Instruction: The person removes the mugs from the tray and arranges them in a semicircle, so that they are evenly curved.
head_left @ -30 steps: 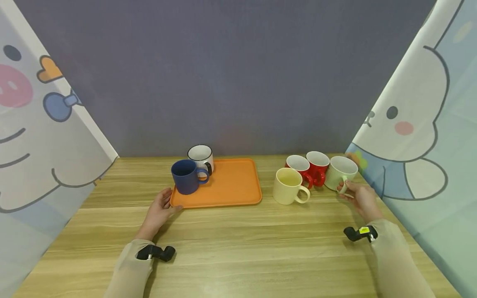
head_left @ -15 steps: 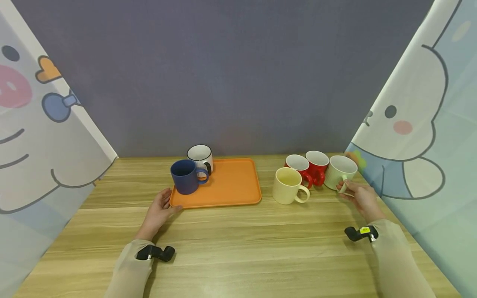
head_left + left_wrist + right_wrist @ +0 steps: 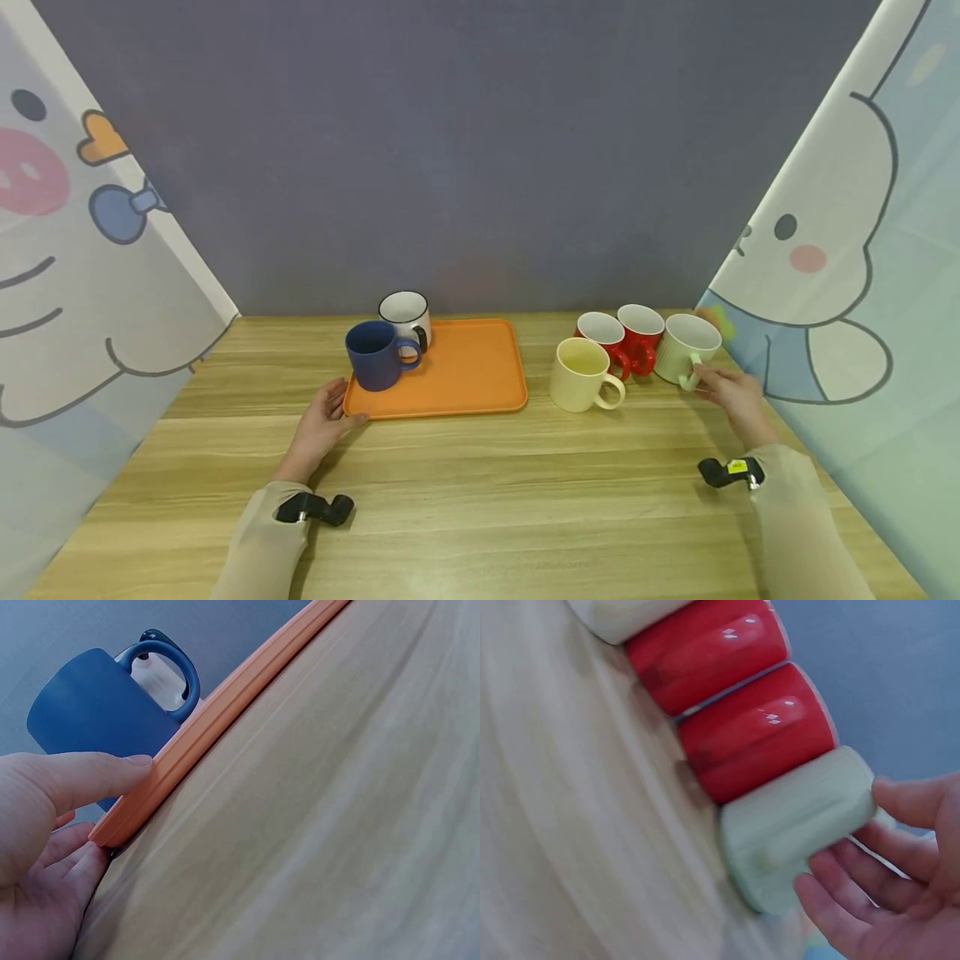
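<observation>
At the near left corner of an orange tray point(image 3: 472, 371), my left hand point(image 3: 315, 429) grips the edge. Its thumb point(image 3: 112, 776) lies against the front side in the left wrist view, with the fingers round the corner. A dark blue mug point(image 3: 372, 360) and a white mug with a black rim point(image 3: 402, 312) stand on the tray's left part. Over at the right, my right hand point(image 3: 733, 398) is beside the handle of a light green mug point(image 3: 675, 358). Its fingers are loosely bent, the thumb tip point(image 3: 889, 793) close to the handle's top in the right wrist view.
Left of the green mug, two red mugs point(image 3: 642, 348) with white insides stand close together. A pale yellow mug point(image 3: 576, 385) is just in front of them, right of the tray. A grey panel point(image 3: 480, 167) rises behind the wooden table point(image 3: 495, 500); printed cloth hangs on both sides.
My right fingers have come out of the green mug's handle and drawn slightly back to the right. The left hand and the tray have stayed put.
</observation>
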Demonstrator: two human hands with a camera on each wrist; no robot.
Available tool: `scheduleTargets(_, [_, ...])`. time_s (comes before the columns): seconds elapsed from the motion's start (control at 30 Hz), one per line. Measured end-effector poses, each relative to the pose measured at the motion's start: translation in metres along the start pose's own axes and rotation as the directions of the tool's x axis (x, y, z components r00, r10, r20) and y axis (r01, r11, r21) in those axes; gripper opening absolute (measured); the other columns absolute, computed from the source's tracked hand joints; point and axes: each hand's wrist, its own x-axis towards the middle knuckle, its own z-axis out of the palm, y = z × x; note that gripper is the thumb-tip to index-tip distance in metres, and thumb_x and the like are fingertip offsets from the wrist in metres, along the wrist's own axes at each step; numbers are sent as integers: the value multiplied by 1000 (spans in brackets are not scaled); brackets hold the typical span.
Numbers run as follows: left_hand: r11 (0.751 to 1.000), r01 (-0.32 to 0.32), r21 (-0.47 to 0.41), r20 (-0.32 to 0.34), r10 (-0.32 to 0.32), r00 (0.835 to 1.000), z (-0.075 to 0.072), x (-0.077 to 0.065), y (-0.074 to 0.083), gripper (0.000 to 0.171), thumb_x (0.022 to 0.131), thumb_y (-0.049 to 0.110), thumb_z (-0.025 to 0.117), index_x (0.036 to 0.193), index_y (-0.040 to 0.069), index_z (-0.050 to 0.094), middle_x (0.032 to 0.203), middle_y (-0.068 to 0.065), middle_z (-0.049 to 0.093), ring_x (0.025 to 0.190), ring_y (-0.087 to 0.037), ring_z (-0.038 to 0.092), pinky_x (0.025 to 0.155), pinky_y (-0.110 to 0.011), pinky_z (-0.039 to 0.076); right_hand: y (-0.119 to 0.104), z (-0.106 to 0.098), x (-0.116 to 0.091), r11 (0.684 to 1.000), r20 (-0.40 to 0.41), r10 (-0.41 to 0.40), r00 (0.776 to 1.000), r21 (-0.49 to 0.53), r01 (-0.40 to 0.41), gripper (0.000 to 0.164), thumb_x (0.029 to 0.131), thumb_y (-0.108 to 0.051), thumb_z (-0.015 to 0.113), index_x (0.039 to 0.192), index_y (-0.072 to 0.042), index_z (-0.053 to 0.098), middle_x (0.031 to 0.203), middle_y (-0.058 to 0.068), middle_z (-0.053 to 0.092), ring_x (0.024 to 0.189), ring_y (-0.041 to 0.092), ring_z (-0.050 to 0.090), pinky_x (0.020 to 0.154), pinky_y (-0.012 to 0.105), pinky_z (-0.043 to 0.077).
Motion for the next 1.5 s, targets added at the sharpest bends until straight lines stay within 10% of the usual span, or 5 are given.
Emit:
scheduleTargets(0.17, [1000, 2, 3, 10, -2, 1000, 1, -1, 2, 87, 90, -4, 69, 154, -12, 10, 158, -33, 16, 146, -45, 21, 118, -49, 25, -11, -5, -3, 993, -163, -20, 986, -119, 0, 19, 96, -10, 63, 82, -21, 69, 71, -14, 66, 65, 0, 64, 61, 12, 55])
scheduleTargets(0.53, [1000, -8, 6, -1, 8, 1000, -1, 0, 1, 86, 89, -6, 69, 152, -14, 11, 157, -34, 17, 145, -45, 21, 118, -49, 24, -43, 13, -6, 978, -137, -107, 985, -190, 80, 12, 98, -11, 62, 93, -19, 70, 76, -17, 67, 67, 1, 65, 63, 11, 54])
scheduleTargets(0.87, [1000, -4, 3, -3, 4, 1000, 0, -2, 2, 87, 89, -5, 69, 153, -13, 10, 158, -33, 16, 146, -44, 21, 119, -48, 24, -60, 63, -1, 949, -48, -268, 962, -185, 255, 20, 95, -2, 63, 91, -19, 73, 79, -11, 70, 66, 1, 64, 63, 13, 54])
scheduleTargets(1.17, [1000, -5, 1, -2, 5, 1000, 0, -1, 3, 87, 89, -5, 69, 153, -12, 10, 158, -33, 16, 146, -44, 21, 119, -48, 24, -76, 110, 5, 925, 5, -292, 956, -253, 283, 23, 95, -4, 63, 110, 13, 66, 77, -18, 65, 70, 2, 63, 67, 13, 54])
scheduleTargets(1.5, [1000, 6, -1, -1, -6, 1000, 0, -1, 2, 88, 89, -4, 70, 154, -11, 10, 159, -32, 15, 146, -43, 20, 119, -47, 24, -86, 172, 9, 918, 115, -291, 950, -245, 312, 24, 96, -3, 63, 114, 11, 67, 87, 13, 70, 72, 0, 61, 70, 21, 58])
